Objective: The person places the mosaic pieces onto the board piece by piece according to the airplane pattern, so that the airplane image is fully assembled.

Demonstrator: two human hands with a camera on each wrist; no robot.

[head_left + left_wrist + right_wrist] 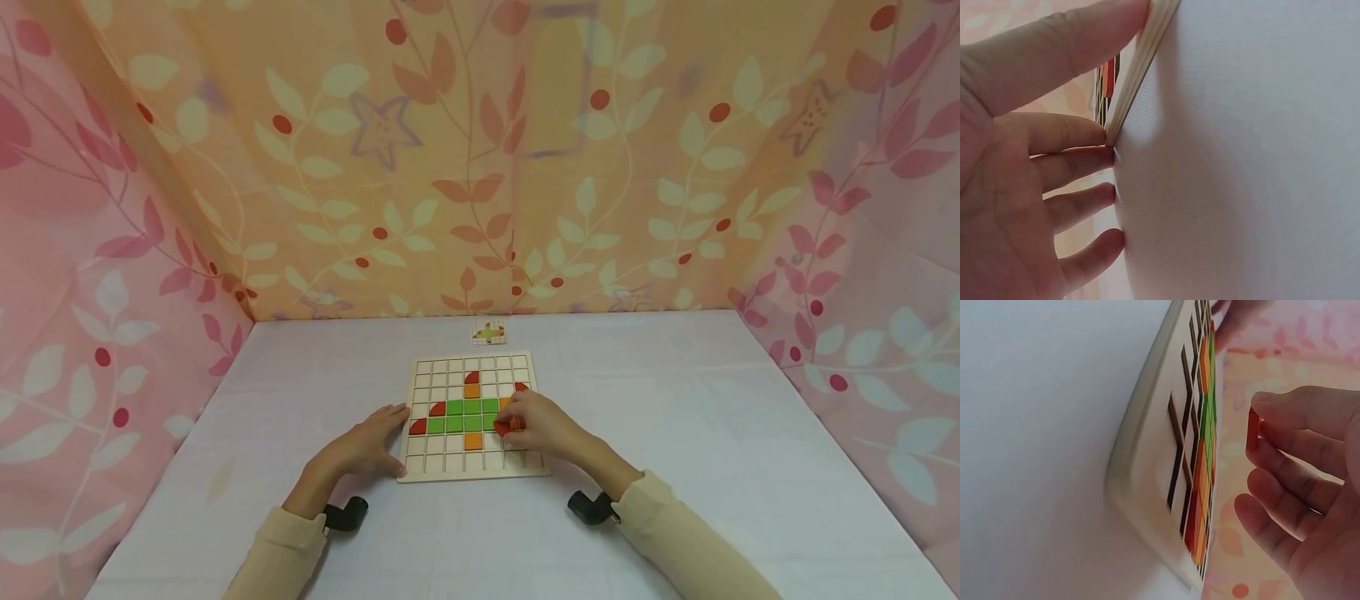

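Observation:
A wooden grid board [438, 464] lies flat on the table, with green square tiles [463, 407], orange tiles [472, 441] and red quarter-round tiles [438, 409] set in some of its squares. My left hand [366, 442] rests along the board's left edge, thumb at the near corner and fingers fairly straight, touching the rim and tabletop. Between thumb and fingertips my right hand [542, 422] pinches a red tile [1252, 430]. In the right wrist view that tile is held apart from the board. The right hand hides part of the board's right side in the head view.
A small card [489, 332] printed with a coloured grid pattern lies behind the board. White cloth [645, 375] covers the table. Patterned curtains [465, 167] stand at the back and both sides. A black wrist mount [591, 507] sits below each hand.

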